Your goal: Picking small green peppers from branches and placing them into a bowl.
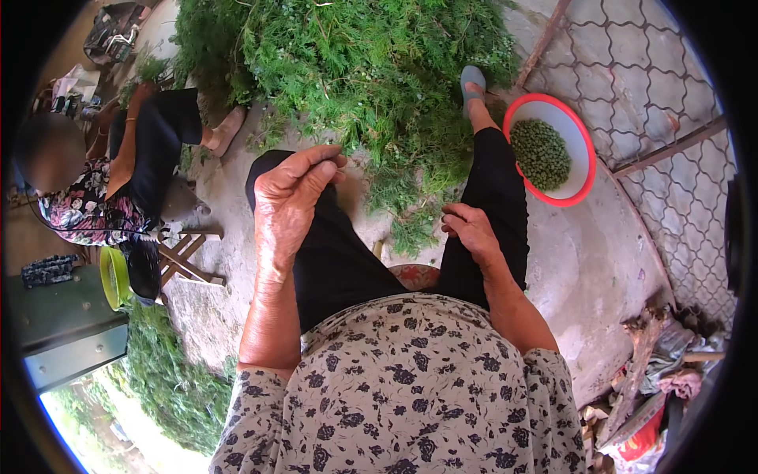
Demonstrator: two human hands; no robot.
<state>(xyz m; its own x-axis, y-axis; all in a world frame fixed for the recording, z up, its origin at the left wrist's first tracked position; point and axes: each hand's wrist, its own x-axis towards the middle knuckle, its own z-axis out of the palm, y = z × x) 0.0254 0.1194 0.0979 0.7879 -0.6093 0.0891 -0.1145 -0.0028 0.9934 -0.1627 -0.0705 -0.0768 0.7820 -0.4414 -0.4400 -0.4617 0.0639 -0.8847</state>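
Observation:
My left hand (296, 189) is raised over my left thigh, its thumb pressed against the bent fingers; whatever it may hold is too small or hidden to name. Lower down, my right hand (471, 231) hovers at my right thigh with curled fingers, and I cannot make out anything in them. A large heap of cut green conifer branches (355, 71) with small pale berries covers the ground ahead of both hands. To the right stands a white basin with a red rim (591, 158), partly filled with small green berries (541, 154). Between my legs shows part of a red patterned container (414, 275).
At the left another person (95, 189) sits beside the heap, reaching to some greenery. Near them are a wooden folding stool (189, 259) and a yellow-green basin (115, 278). A wire-mesh panel (632, 71) lies at the right; sticks and rags (655, 371) are piled at lower right.

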